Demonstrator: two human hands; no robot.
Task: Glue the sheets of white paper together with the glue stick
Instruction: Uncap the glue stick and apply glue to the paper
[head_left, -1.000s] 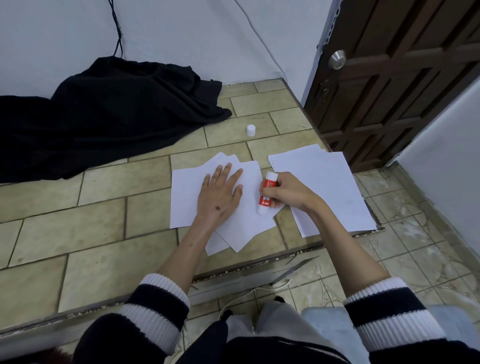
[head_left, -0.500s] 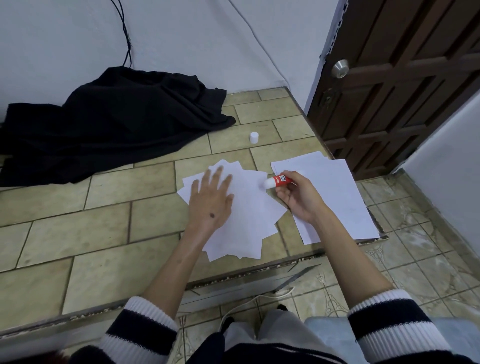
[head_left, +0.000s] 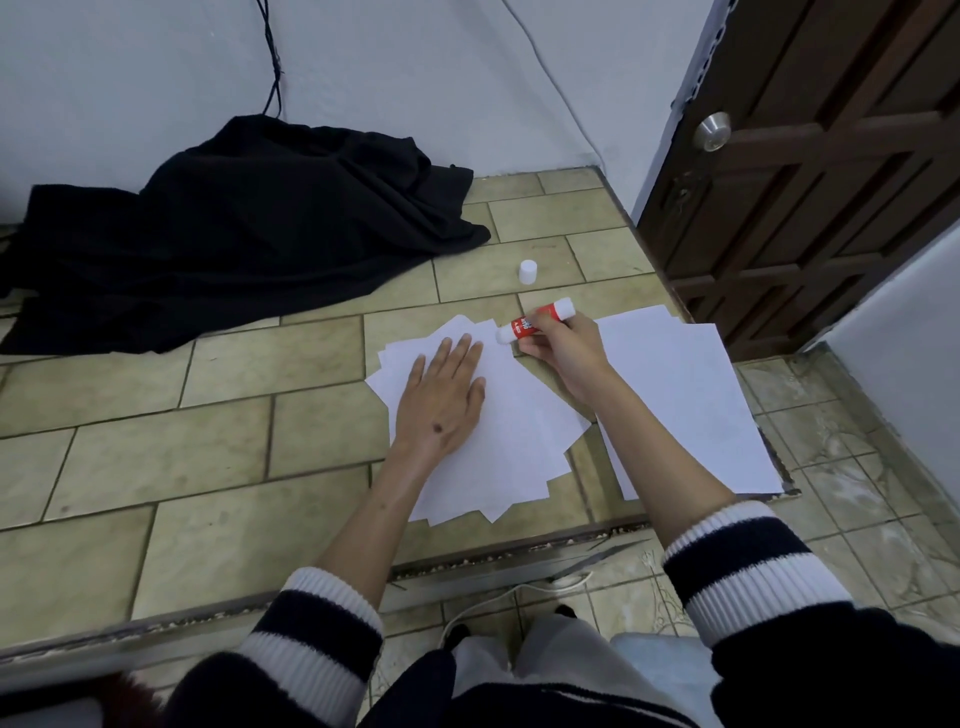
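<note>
While lying nearly flat, pinched in the right hand (head_left: 558, 353): glue stick (head_left: 535, 323), red barrel between curled fingers and thumb, white tip pointing left and touching the far corner of the fanned stack (head_left: 498, 441). Pressing that stack down just left of the grip: left hand (head_left: 444, 400), fingers straight and spread (holding nothing). Lying right of the grip, partly under the forearm: second pile (head_left: 680, 395). Standing beyond the grip on the tiles (head_left: 156, 441): cap (head_left: 527, 272), apart from everything.

Two paper piles (head_left: 498, 441) (head_left: 685, 405), one glue stick (head_left: 535, 322), one cap (head_left: 528, 272), one black cloth (head_left: 249, 234).
</note>
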